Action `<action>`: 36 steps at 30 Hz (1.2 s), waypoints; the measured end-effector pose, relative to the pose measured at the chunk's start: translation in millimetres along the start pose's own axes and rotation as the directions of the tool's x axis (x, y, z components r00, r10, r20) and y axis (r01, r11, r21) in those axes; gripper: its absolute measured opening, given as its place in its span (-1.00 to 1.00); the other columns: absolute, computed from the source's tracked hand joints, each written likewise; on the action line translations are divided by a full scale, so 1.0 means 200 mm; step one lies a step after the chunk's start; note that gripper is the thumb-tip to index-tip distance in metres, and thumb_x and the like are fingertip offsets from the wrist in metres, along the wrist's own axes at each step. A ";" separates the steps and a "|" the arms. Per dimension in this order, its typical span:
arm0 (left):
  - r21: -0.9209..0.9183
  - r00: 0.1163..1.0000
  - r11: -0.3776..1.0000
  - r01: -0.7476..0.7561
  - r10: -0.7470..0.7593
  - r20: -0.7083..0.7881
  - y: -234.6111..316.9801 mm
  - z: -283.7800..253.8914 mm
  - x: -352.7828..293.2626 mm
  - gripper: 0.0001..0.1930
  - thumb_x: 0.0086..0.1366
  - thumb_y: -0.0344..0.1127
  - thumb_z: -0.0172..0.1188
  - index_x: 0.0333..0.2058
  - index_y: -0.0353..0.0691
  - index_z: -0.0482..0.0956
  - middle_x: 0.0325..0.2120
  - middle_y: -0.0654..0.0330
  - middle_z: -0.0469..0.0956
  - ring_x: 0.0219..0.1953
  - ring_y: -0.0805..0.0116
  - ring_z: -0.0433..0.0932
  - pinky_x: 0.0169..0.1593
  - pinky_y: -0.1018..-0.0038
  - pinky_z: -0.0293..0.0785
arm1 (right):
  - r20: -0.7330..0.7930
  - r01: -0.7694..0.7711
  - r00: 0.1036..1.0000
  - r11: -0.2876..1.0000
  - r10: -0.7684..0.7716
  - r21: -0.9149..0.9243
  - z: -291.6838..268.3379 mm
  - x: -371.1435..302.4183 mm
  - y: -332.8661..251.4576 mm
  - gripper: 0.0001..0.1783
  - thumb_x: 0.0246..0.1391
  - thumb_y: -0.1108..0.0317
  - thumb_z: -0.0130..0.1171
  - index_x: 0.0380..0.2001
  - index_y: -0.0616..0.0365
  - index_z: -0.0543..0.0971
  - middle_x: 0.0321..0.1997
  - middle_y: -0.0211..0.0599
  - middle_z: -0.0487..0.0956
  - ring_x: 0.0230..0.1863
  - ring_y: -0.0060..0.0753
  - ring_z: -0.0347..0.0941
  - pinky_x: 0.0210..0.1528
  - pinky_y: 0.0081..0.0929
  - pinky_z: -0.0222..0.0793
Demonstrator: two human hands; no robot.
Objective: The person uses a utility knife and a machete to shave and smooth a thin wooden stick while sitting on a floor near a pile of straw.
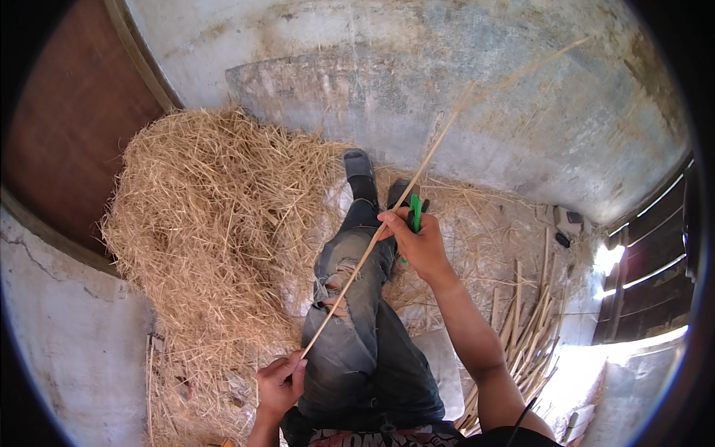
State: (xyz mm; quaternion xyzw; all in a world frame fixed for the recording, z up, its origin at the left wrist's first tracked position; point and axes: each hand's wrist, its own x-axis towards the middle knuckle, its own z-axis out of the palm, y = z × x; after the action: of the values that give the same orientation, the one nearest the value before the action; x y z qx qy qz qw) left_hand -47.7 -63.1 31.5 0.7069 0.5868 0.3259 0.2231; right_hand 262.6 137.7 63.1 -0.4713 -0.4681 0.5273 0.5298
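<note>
Strip count: you have one thin pale strip (356,270) between your two hands; past your right hand its far part looks split or bent, and you cannot tell from here whether that is one piece or two.
Strip direction: its long axis runs on a slant, from the near end low on your left, up and away to the far end high on your right, in front of the grey wall (320,30).
Strip position: it passes above your trousers (342,372), crossing over the torn knee.
Left hand: one, your left hand (277,384), pinching the strip's near end between thumb and fingers.
Right hand: one, your right hand (422,246), thumb and forefinger pinching the strip farther along, the other fingers curled around a tool.
Tool: one green-and-black tool (415,211), mostly hidden by your right hand; its kind is unclear.
Shoes: two, a nearer-left dark shoe (358,162) and a partly covered one beside it.
Straw: one large heap (216,208) on your left, with loose stalks over the floor.
Sticks: a loose pile (525,328) on your right, too tangled to count, mostly pointing away from you.
</note>
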 end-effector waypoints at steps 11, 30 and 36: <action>-0.368 0.985 0.915 0.164 -0.130 0.117 0.17 0.23 0.29 -0.66 0.40 -0.44 0.19 0.12 -0.34 0.59 -0.54 0.17 0.59 -0.53 0.61 0.47 -0.43 0.57 0.42 | 0.162 0.130 0.983 0.958 -0.090 -0.254 0.19 -0.22 0.10 -0.69 0.32 0.17 0.22 -0.26 0.26 0.64 -0.50 -0.30 0.66 -0.48 -0.50 0.52 -0.41 -0.42 0.36; -0.112 0.995 0.991 -0.068 0.076 0.072 0.00 0.04 0.11 -0.78 0.31 -0.49 0.24 -0.08 -0.40 0.68 -0.70 0.08 0.44 -0.70 0.44 0.40 -0.56 0.48 0.30 | 0.269 0.327 0.923 0.194 -0.276 -0.925 -0.22 0.07 0.00 -0.53 0.37 -0.05 0.02 -0.15 0.20 0.56 -0.61 0.01 0.53 -0.52 0.16 0.54 -0.50 0.03 0.42; -0.150 0.984 0.988 0.028 -0.001 0.179 -0.09 -0.06 -0.05 -0.77 0.30 -0.47 0.26 -0.08 -0.40 0.68 -0.59 0.05 0.60 -0.67 0.38 0.53 -0.53 0.47 0.43 | -0.332 -0.103 0.808 0.438 -0.487 -0.893 -0.89 0.45 -0.04 -0.41 0.40 -0.09 -0.05 -0.44 0.27 0.53 -0.54 0.19 0.54 -0.43 0.22 0.56 -0.38 0.03 0.39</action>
State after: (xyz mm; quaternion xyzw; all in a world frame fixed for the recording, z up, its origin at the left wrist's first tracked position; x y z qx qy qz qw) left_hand -69.6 -69.7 24.7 0.7098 0.5433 0.3034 0.3301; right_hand 440.3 226.1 50.1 -0.7442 -0.5513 -0.0189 0.3767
